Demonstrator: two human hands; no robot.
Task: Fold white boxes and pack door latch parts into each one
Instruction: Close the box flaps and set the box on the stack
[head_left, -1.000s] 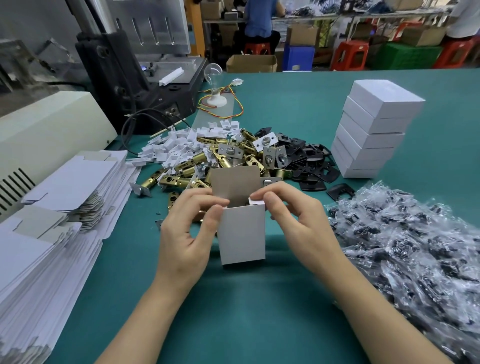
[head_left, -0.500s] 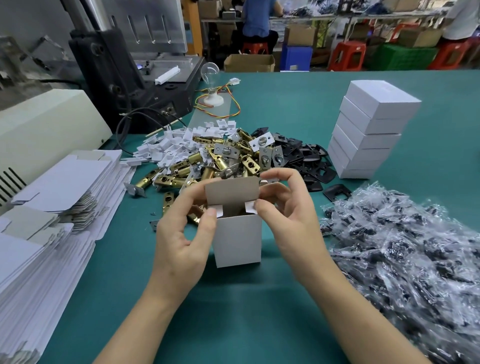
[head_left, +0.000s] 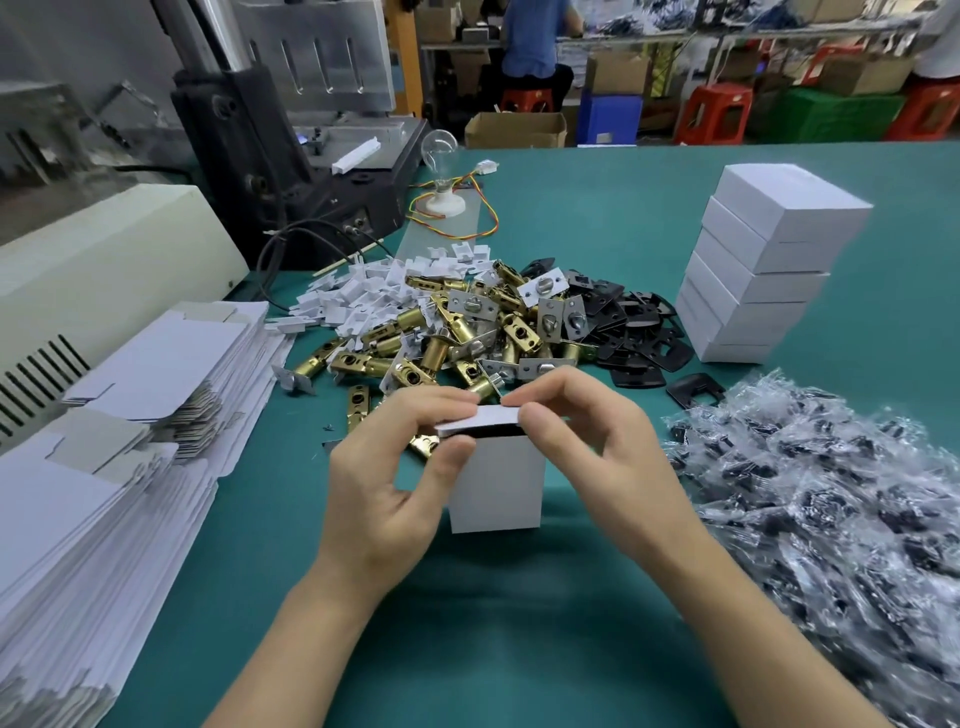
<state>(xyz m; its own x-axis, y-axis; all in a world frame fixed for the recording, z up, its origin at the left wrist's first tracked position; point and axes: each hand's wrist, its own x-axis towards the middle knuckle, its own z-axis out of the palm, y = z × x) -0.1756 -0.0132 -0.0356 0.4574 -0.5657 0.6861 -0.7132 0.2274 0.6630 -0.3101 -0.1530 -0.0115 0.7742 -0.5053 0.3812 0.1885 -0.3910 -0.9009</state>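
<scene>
Fingers of left hand (head_left: 384, 467) and right hand (head_left: 597, 447) pinch the end flap down on the upright white cardboard box (head_left: 496, 483); tucking it in likely comes next, then the brass latch bolts (head_left: 426, 353) at twelve o'clock.

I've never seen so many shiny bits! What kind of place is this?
Probably a factory packing bench: a heap of latches, a stack of white boxes, and piles of flat cartons.

A factory packing workshop: a green work table (head_left: 597, 208) carries a heap of brass latch bolts (head_left: 447, 338), flat box blanks (head_left: 104, 467) stacked near left, and folded white boxes (head_left: 763, 260) piled at the right. Far behind are cartons (head_left: 514, 130), red stools (head_left: 717, 111) and a seated person (head_left: 535, 47).
</scene>
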